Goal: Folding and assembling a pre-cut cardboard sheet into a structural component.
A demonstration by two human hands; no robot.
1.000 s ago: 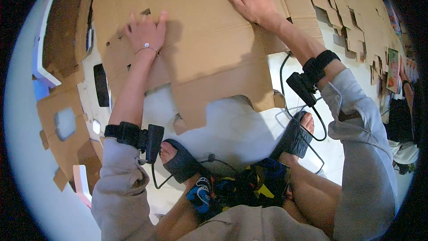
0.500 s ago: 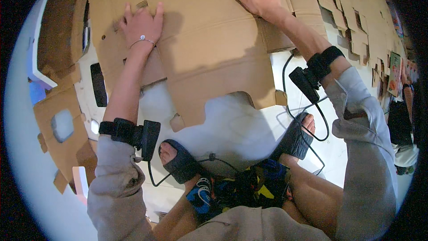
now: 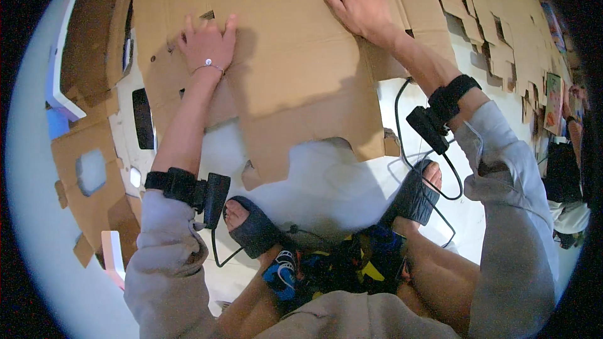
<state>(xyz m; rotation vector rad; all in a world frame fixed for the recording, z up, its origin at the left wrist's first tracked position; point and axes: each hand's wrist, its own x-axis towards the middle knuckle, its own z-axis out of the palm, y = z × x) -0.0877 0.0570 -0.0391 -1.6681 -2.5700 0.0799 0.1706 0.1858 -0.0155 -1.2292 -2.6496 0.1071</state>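
Note:
A large brown cardboard sheet (image 3: 301, 69) with cut-out slots and a notched near edge lies in front of me. My left hand (image 3: 209, 47) rests on its left part, palm down with fingers spread, beside a small slot. Farther out on the right, my right hand (image 3: 364, 9) presses on the same sheet next to another slot. Its fingers are apart and slightly bent, and its fingertips lie close to the slot's edge. Neither hand grips anything that I can see.
More cut cardboard (image 3: 496, 31) spreads along the right. A cardboard piece with a hole (image 3: 69, 182) lies at the left, near a white-edged panel (image 3: 55, 75). Black cables (image 3: 461, 182) hang from my arm straps. Another person (image 3: 565, 169) is at the far right.
The cardboard sheet has slid slightly toward me, and both hands have come nearer with it. They remain on its surface.

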